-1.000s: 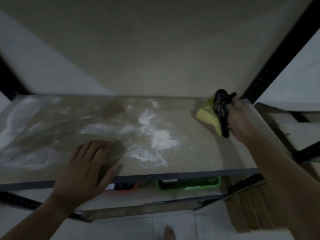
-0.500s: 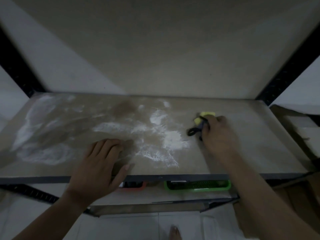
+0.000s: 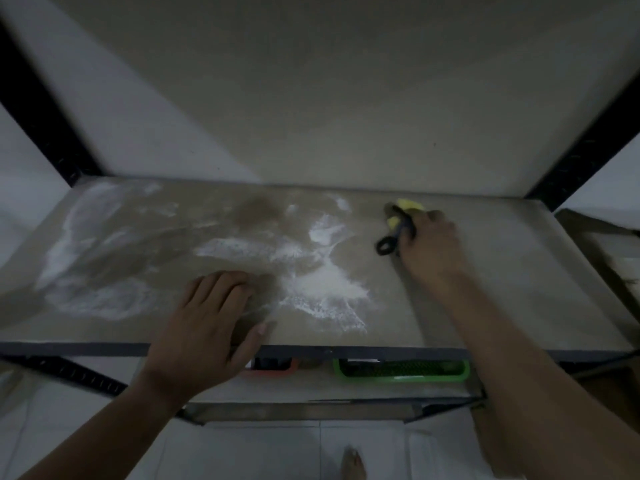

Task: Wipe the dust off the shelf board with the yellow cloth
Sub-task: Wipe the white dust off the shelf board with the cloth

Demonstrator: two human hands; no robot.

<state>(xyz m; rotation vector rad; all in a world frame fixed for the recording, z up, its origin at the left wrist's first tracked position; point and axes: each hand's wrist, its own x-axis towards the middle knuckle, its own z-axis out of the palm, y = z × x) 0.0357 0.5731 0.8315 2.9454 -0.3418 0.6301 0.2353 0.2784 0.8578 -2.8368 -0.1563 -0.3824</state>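
Yellow cloth (image 3: 408,204) bunched under the right hand (image 3: 431,245).

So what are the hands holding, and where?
The right hand grips the yellow cloth at its near end; the left hand rests on the shelf board, holding nothing.

Left hand (image 3: 207,327): palm down, flat on the shelf board (image 3: 519,271) at its near edge, fingers straight and close together, thumb spread to the right. Right hand (image 3: 429,244): farther in and to the right, fingers curled round the yellow cloth (image 3: 408,204). Left forearm (image 3: 104,427) and right forearm (image 3: 519,358): bare, reaching in from the near side. One bare foot (image 3: 351,464) shows below.
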